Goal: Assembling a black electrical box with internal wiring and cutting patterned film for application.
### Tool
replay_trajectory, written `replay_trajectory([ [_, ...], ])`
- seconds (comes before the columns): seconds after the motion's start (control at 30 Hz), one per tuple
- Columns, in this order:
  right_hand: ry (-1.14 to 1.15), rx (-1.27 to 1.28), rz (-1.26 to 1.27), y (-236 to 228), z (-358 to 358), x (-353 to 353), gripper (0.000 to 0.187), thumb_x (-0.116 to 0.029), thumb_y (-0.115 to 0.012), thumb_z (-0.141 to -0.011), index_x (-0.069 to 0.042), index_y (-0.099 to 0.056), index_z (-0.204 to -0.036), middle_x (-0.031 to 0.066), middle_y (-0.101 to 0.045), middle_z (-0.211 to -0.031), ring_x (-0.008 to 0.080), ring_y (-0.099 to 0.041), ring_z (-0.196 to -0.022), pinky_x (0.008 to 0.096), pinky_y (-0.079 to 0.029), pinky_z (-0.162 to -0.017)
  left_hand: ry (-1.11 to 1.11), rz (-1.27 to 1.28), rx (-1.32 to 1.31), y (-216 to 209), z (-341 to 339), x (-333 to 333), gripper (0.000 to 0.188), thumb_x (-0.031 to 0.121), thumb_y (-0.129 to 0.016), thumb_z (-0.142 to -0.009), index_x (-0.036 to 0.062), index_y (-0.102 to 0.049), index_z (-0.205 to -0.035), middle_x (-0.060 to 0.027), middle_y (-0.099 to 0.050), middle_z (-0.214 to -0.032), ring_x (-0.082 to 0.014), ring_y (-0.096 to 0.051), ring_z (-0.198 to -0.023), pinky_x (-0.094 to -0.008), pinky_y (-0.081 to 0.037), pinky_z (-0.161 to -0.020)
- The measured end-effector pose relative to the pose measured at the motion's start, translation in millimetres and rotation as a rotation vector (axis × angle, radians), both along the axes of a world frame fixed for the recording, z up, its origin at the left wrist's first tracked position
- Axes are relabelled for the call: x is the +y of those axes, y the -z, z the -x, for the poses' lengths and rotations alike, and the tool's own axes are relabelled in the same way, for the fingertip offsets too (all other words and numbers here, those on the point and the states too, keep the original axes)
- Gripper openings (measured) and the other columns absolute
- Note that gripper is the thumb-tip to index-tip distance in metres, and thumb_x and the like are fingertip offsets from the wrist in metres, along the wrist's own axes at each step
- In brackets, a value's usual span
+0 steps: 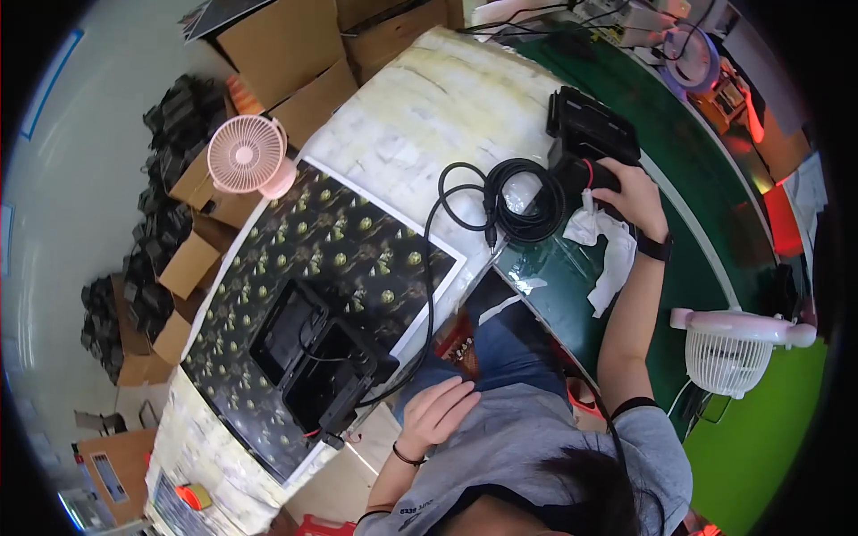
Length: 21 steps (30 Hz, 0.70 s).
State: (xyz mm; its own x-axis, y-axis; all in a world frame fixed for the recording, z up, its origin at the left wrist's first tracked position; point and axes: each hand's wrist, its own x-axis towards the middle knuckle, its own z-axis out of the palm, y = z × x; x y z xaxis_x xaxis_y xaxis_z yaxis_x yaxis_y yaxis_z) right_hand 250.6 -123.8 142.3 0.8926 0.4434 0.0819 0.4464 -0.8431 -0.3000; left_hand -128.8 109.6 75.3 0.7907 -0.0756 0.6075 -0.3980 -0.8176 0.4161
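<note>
My right hand (pixel 635 195) reaches to the upper right, its fingers curled round the near end of a black plastic case (pixel 594 129); some fingertips are hidden. Beside the thumb are a thin red loop (pixel 588 171) and a crumpled white cloth or tissue (pixel 615 259). Close to my lap, my left hand (pixel 438 415) is empty, its fingers stretched out and slightly bent. A second black case (pixel 326 371) lies with its lid open on the patterned mat (pixel 357 228), with a thin cable inside. From it a black cable runs up to a coil (pixel 527 201).
A pink fan (pixel 246 156) stands at the mat's far left corner, another fan (pixel 728 353) at the right. Cardboard boxes (pixel 286 54) and heaped black items (pixel 183 116) lie beyond the table. An orange tape roll (pixel 192 497) sits at lower left. The right-hand worktop (pixel 559 299) is green.
</note>
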Motion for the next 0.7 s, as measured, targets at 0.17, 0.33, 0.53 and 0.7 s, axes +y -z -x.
replay_trajectory([
  [0.17, -0.082, -0.304, -0.059, -33, 0, 10, 0.050, -0.017, -0.075, -0.074, -0.016, -0.062, -0.122, 0.0128, -0.066, -0.116, 0.0338, -0.062, -0.107, 0.0420, -0.051, -0.084, -0.139, -0.194, -0.086, -16, 12, 9, 0.024, 0.009, -0.072, -0.072, 0.0095, -0.073, -0.095, -0.0063, -0.070, -0.103, -0.0229, -0.067, -0.096, -0.0293, -0.055, -0.074],
  [0.33, -0.130, -0.387, -0.105, -73, 11, 46, 0.051, -0.021, -0.073, -0.079, -0.016, -0.059, -0.128, 0.0135, -0.065, -0.117, 0.0343, -0.062, -0.106, 0.0403, -0.051, -0.085, -0.508, -0.341, -0.159, -22, 36, 21, 0.019, 0.009, -0.071, -0.076, 0.0140, -0.074, -0.093, -0.0012, -0.071, -0.101, -0.0193, -0.066, -0.094, -0.0278, -0.050, -0.074],
  [0.53, -0.191, -0.452, -0.170, -18, -29, 93, 0.048, -0.022, -0.071, -0.083, -0.016, -0.058, -0.129, 0.0171, -0.066, -0.112, 0.0390, -0.061, -0.103, 0.0433, -0.050, -0.082, -0.816, -0.369, -0.162, -20, 51, 23, 0.022, 0.009, -0.072, -0.075, 0.0195, -0.073, -0.095, 0.0012, -0.070, -0.108, -0.0198, -0.062, -0.105, -0.0339, -0.045, -0.087],
  [0.7, -0.405, -0.320, -0.073, 19, -35, 117, 0.052, -0.014, -0.065, -0.087, -0.012, -0.051, -0.137, 0.0185, -0.057, -0.131, 0.0366, -0.055, -0.117, 0.0403, -0.045, -0.097, -0.981, -0.309, -0.006, -17, 67, 20, 0.036, 0.011, -0.072, -0.074, 0.0193, -0.070, -0.109, -0.0008, -0.063, -0.123, -0.0232, -0.054, -0.120, -0.0423, -0.035, -0.105],
])
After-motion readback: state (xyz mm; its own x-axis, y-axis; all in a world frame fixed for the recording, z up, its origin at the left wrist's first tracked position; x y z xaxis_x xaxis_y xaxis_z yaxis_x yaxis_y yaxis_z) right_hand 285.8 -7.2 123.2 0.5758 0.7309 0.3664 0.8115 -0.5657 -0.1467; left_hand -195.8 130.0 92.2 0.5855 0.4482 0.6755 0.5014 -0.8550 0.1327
